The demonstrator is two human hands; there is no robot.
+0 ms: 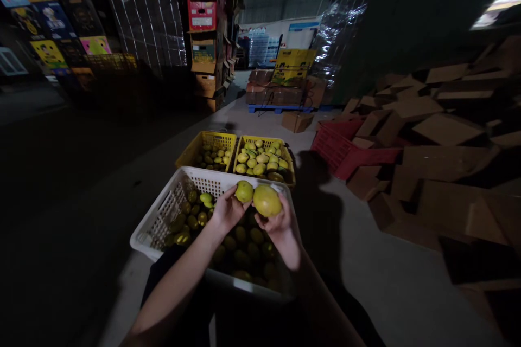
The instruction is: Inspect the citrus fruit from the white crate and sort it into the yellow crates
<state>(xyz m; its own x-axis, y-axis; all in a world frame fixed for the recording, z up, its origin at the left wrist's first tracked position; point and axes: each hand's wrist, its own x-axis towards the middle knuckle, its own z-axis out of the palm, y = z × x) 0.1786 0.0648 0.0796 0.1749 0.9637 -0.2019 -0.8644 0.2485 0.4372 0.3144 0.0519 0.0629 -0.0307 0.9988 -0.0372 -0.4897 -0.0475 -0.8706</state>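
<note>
My left hand (229,210) is closed on a small yellow-green fruit (244,191), lemon-like in look. A larger, yellower fruit (267,200) sits in my right hand (281,225), its fingers curled round the side and underneath. The two fruits are side by side, almost touching, above a white plastic crate (163,199). Many greenish fruits (240,241) lie in this crate, partly hidden by my forearms and in deep shadow. Just beyond stand two yellow crates: the left one (188,153) holds smaller-looking fruits, the right one (291,165) is heaped with yellow-green ones.
On the right lies a heap of cardboard boxes (443,152) with a red crate (337,149) at its edge. Behind the crates are a small carton (297,121) and a blue pallet (280,109) with boxes. Tall carton stacks (202,11) rise at the back left.
</note>
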